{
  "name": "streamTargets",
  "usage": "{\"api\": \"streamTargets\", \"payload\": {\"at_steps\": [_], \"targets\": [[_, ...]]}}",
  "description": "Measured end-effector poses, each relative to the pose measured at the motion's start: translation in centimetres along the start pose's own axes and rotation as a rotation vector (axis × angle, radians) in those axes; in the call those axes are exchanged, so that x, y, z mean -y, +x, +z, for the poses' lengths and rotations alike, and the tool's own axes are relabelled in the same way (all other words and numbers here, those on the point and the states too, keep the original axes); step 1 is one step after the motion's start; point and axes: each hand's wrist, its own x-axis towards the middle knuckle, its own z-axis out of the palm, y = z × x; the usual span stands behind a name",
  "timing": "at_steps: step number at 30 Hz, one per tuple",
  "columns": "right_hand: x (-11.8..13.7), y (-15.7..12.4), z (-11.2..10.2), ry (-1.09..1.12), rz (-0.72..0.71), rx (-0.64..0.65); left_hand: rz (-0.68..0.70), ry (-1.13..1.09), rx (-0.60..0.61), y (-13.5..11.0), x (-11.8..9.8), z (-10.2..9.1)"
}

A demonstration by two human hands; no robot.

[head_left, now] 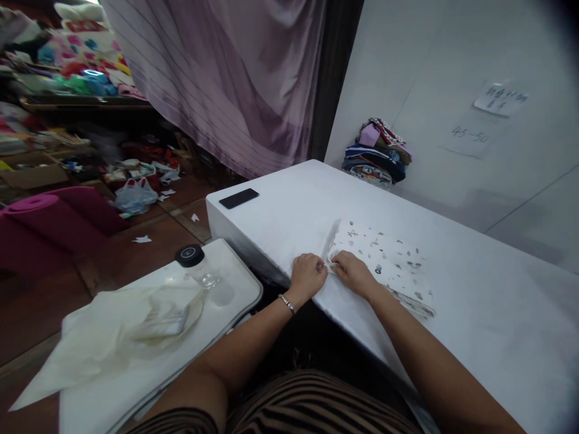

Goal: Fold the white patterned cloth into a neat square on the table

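A folded white cloth [371,247] with small dark scattered prints lies on the white-covered table [289,205]. Its layered, striped-looking edge shows at the lower right. My right hand [355,272] is closed on bunched fabric at the cloth's near left corner. Right beside it, my left hand [308,276], a bracelet at its wrist, is also closed, its fingers pinching at the same corner. The fingertips of both hands almost touch. The exact bit of fabric between the left fingers is partly hidden.
A black phone [239,198] lies at the table's far left corner. On a lower white side table [235,268] are a clear black-lidded bottle [208,277] and pale sheets [104,331]. Folded fabrics [375,154] are stacked by the wall. A purple curtain [235,72] hangs behind.
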Motion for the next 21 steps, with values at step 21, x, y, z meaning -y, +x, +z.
{"api": "streamTargets", "payload": {"at_steps": [21], "targets": [[0.0, 0.3, 1.2, 0.024, 0.129, -0.144, 0.05, -0.097, 0.057, 0.2, 0.1, -0.1]]}}
